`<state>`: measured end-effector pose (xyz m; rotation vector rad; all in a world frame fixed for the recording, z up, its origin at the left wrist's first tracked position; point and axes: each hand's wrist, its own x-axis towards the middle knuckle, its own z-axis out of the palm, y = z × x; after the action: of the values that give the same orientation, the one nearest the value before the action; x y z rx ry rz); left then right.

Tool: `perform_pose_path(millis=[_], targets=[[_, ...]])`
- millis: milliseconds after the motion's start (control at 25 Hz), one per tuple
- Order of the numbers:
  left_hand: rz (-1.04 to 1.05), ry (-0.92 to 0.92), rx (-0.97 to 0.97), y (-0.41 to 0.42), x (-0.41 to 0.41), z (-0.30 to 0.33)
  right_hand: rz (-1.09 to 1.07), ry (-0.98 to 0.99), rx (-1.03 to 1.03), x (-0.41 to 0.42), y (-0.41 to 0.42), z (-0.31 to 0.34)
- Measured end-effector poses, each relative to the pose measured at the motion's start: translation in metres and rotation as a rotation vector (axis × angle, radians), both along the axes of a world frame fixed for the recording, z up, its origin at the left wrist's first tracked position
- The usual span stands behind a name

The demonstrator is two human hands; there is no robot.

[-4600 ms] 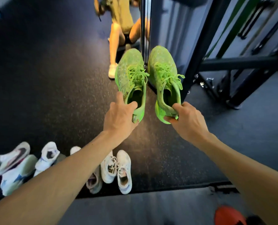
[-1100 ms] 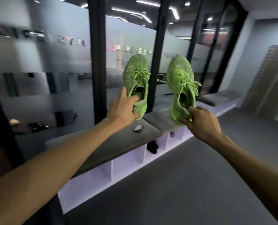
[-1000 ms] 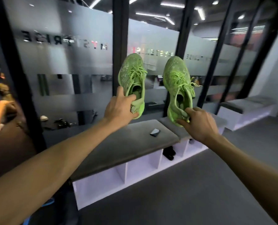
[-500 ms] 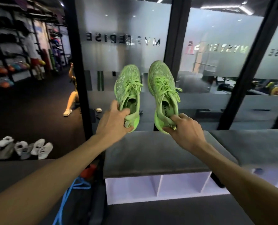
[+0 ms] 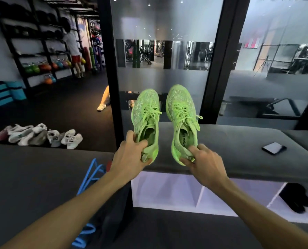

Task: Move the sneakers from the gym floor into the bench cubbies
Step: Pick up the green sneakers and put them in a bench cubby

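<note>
Held by their heels, two green sneakers were carried in the air in front of the bench, toes pointing away from the grips and laces upward. The left sneaker (image 5: 146, 119) was gripped at its heel by the left hand (image 5: 130, 159), the fingers curled into the collar opening and the thumb pressed under the heel. The right sneaker (image 5: 183, 121) was pinched at its heel by the right hand (image 5: 205, 164), the forefinger laid inside the collar and the thumb tucked below the sole edge. The two shoes were kept just beside each other, apart, neither one touching the bench. Directly beneath and beyond the grips, the grey padded bench top (image 5: 239, 151) was seen, and below the hands the white cubbies (image 5: 167, 191) were open to view, split by a slanted divider. To the right of the right grip, a dark phone (image 5: 274, 148) was lying on the bench top, and lower still a black item (image 5: 296, 198) was lodged in a cubby. Well to the left of the left grip, a row of pale sneakers (image 5: 38, 135) was left on the dark gym floor (image 5: 68, 108). Beneath the left forearm, blue bands (image 5: 90, 175) were seen beside a black post (image 5: 112, 87).
</note>
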<state>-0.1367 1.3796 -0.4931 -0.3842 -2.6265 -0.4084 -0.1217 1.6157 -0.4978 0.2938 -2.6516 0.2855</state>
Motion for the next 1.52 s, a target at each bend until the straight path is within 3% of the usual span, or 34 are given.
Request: perform_pose_path(millis=[240, 520, 760, 1040, 1520], targets=[[0.041, -0.084, -0.039, 0.008, 0.003, -0.166, 0.002, -0.021, -0.013, -0.004, 0.004, -0.173], [0.061, -0.188, -0.046, 0.009, 0.017, -0.31, 0.003, -0.107, -0.037, 0.007, -0.002, -0.316], [0.031, -0.317, -0.055, -0.001, 0.038, -0.379, -0.006, -0.258, -0.073, 0.027, -0.02, -0.379], [0.023, -0.431, -0.031, -0.006, 0.001, -0.426, -0.012, -0.371, -0.046, -0.002, -0.02, -0.426], [0.025, -0.532, -0.052, 0.013, -0.154, -0.509, -0.05, -0.533, -0.016, -0.16, -0.009, -0.514]])
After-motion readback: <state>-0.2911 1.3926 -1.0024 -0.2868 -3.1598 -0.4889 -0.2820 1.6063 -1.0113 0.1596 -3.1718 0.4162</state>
